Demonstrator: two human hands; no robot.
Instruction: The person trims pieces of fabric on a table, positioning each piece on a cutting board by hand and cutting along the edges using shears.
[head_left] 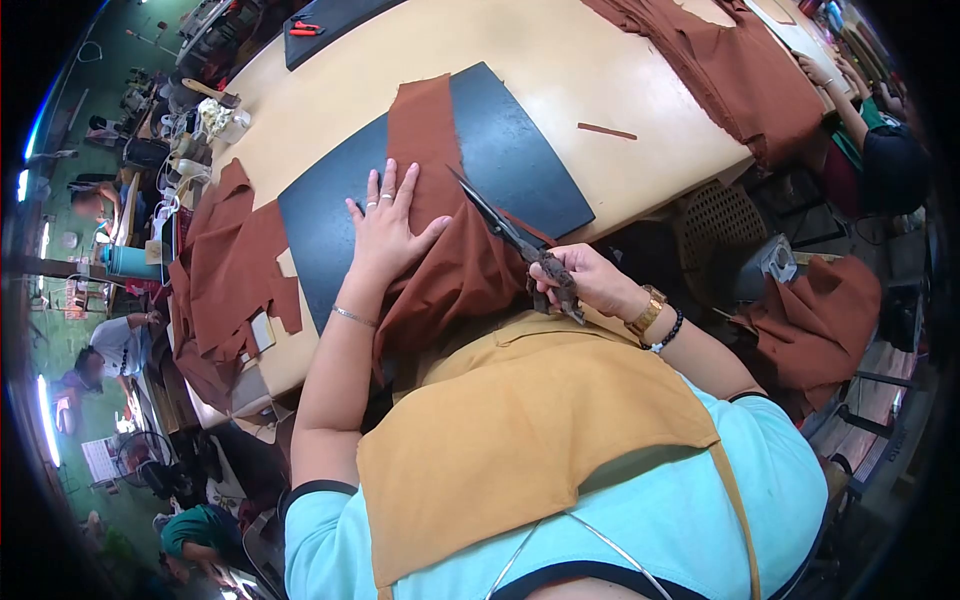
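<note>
A length of rust-brown fabric (424,122) runs over a dark cutting mat (515,150) and hangs in folds over the table's near edge. My left hand (388,225) lies on the fabric and mat with its fingers spread, a ring showing. In my right hand (592,283) is a pair of large scissors (510,232), its handles wrapped in dark material. Their blades point up and left, the tips beside the fabric's right edge. Whether the blades touch the cloth I cannot tell.
More brown fabric lies left (235,270), at the top right (715,80) and over a seat (815,330). A thin brown strip (607,131) rests on the table (640,75). A red tool (305,30) sits on another dark mat. Co-workers sit to the left and right.
</note>
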